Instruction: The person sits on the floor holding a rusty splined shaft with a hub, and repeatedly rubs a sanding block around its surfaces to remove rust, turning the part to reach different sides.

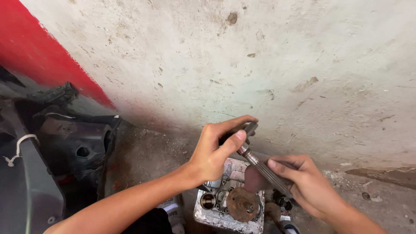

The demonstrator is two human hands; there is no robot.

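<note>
Plainly, what we see, line by line:

Left hand: our left hand [213, 152] sits at centre frame, thumb and fingers pinched narrowly round the dark upper end of a metal shaft [260, 167].

Right hand: our right hand [303, 182], lower right of centre, has its fingers curled over the ribbed lower stretch of the same shaft, thumb lying along it; the grip is closed on the shaft.

Shaft: it runs slantwise from upper left to lower right between our two hands, held in the air just above the engine part.

Engine part: a grimy silver metal casting [229, 203] lies at bottom centre, with round bores showing on its left side.

Rusty disc: a brown round disc [242, 203] sits on the casting, directly below the shaft; we cannot tell whether the shaft touches it.

Wall: a stained whitish wall [260, 65] fills the upper frame, with a red band [39, 52] at upper left.

Left edge: dark plastic vehicle panels [65, 147] with a white cord [19, 147].

Floor: dusty concrete [381, 195] at lower right.
</note>
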